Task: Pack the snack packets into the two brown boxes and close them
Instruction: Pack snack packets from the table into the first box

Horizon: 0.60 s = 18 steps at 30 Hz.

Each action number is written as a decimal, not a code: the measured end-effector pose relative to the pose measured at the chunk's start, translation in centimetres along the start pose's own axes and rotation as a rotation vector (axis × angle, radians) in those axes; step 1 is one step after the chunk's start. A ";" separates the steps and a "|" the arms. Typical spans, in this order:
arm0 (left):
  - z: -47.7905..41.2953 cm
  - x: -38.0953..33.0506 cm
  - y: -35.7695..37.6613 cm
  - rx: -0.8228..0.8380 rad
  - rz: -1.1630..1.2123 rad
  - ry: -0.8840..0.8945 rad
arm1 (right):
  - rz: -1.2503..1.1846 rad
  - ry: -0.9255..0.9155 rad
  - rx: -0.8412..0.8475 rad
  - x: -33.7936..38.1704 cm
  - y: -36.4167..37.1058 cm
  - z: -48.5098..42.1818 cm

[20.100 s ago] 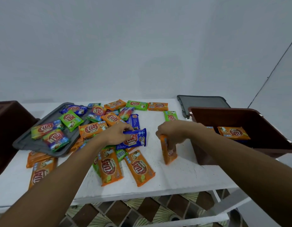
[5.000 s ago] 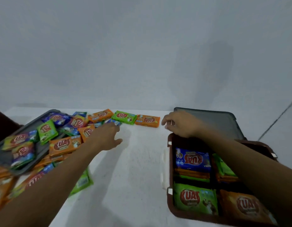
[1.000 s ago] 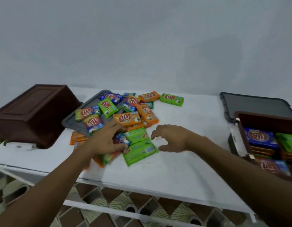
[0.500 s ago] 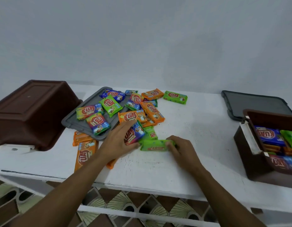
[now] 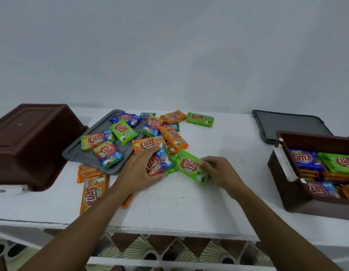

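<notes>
Several orange, green and blue snack packets lie heaped at the table's middle left, some on a grey lid (image 5: pixel 85 153). My right hand (image 5: pixel 220 171) grips a green packet (image 5: pixel 191 166) tilted up off the table. My left hand (image 5: pixel 138 171) is closed on a blue packet (image 5: pixel 159 163) beside it. One brown box (image 5: pixel 298 194) stands open at the right, holding several packets. The other brown box (image 5: pixel 27 141) sits upside down at the left.
A second grey lid (image 5: pixel 287 126) lies flat behind the open box. Orange packets (image 5: pixel 92 190) lie near the table's front edge (image 5: pixel 169 229) on the left. A white wall rises behind the table. Patterned floor tiles show below.
My right hand has tipped the green packet from flat to tilted and face up. My left hand has closed further on the blue packet. The view has shifted slightly.
</notes>
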<state>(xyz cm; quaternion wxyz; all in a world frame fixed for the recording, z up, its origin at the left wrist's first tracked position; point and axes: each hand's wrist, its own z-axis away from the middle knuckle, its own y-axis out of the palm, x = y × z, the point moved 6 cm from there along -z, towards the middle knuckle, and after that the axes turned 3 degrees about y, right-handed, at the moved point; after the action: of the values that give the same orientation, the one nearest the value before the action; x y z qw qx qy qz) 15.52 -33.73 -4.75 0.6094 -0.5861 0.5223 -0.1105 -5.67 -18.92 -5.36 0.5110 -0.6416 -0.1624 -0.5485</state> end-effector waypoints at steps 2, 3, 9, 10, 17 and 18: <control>-1.0 -1.3 -0.3 0.021 -0.041 0.027 | 0.141 0.027 0.059 1.3 -1.2 -0.2; -1.6 -2.1 -0.4 0.028 -0.054 0.049 | 0.214 0.023 0.044 2.2 -2.3 -0.2; -5.8 -7.9 -0.8 0.041 -0.111 0.109 | 0.427 -0.088 -0.086 7.0 -12.1 1.2; -6.6 -9.6 -0.5 0.045 -0.096 0.131 | 0.446 -0.091 -0.076 7.0 -14.0 1.8; -11.0 -21.4 3.1 0.089 -0.081 0.328 | 0.321 -0.028 -0.011 2.4 -25.8 5.6; -11.4 -23.1 3.7 0.097 -0.085 0.364 | 0.313 -0.031 -0.015 1.5 -27.2 5.8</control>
<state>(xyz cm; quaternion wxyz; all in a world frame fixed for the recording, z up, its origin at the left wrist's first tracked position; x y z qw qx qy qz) -4.90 -22.29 6.57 0.5274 -0.5480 0.5925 -0.2656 -22.93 -3.06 9.64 0.5826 -0.6713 -0.0641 -0.4536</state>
